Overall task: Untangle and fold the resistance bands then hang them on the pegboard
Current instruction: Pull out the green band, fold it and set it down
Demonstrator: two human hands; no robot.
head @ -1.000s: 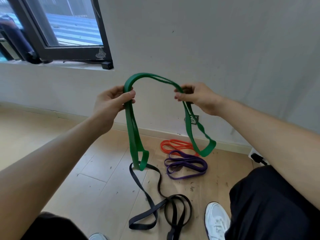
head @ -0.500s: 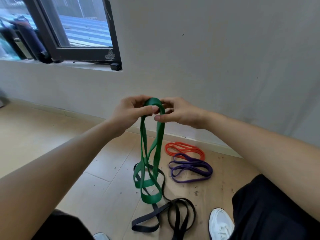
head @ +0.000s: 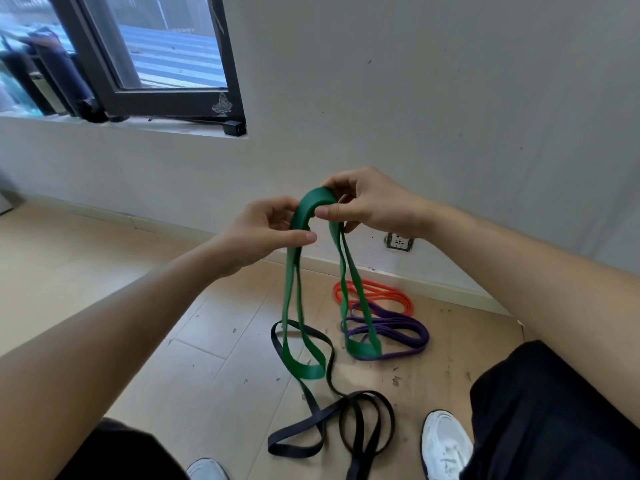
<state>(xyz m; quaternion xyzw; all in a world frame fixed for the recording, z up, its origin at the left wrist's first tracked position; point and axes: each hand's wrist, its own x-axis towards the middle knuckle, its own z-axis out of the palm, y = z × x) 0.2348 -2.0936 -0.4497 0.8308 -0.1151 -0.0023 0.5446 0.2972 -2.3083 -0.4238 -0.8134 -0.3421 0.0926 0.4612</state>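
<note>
I hold a green resistance band [head: 310, 210] up in front of me, folded over at the top. My left hand [head: 266, 233] pinches its left side and my right hand [head: 367, 202] pinches its right side, the two hands nearly touching. Two green loops hang down, their lower ends just above the floor. On the floor below lie a black band [head: 346, 414] in tangled loops, a purple band [head: 398, 330] coiled, and an orange band [head: 384, 292] coiled near the wall. No pegboard is in view.
A grey wall [head: 450, 116] stands just ahead, with a socket [head: 400, 241] low down. A dark-framed window [head: 152, 64] is at the upper left. The wooden floor [head: 104, 258] stretches to the left. My white shoes [head: 445, 445] and black-clad knees are at the bottom.
My hands came together from wide apart, folding the green band in half. Since then the two hanging loops have swung slightly apart and my hands have risen a little.
</note>
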